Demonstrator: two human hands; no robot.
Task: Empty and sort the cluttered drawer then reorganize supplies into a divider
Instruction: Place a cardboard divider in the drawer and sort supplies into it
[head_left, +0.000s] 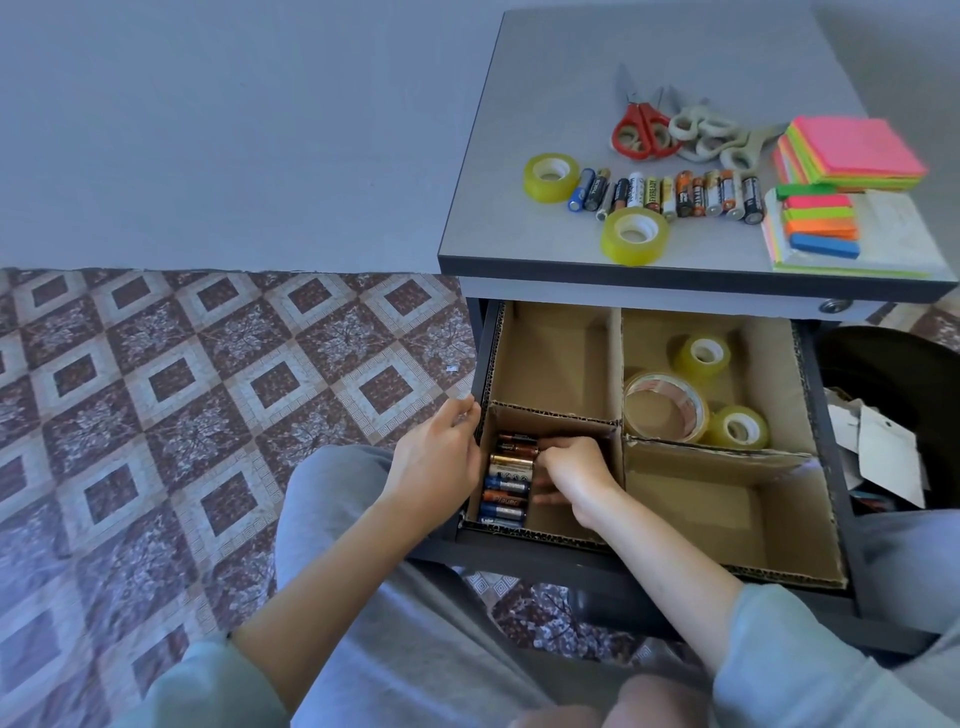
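The open drawer holds a cardboard divider (621, 364) with four compartments. Several batteries (506, 480) lie stacked in the near-left compartment. My right hand (574, 470) is inside that compartment, fingers curled against the batteries' right ends; whether it grips one is hidden. My left hand (441, 454) grips the drawer's left edge (477, 374). The far-right compartment contains three tape rolls (667, 405). The far-left and near-right compartments hold nothing.
On the cabinet top (519, 104) lie a row of batteries (675, 195), two yellow tape rolls (634, 234), several scissors (675, 130) and sticky-note stacks (847, 156). A dark bin with paper scraps (883, 441) stands right of the drawer. Patterned floor lies left.
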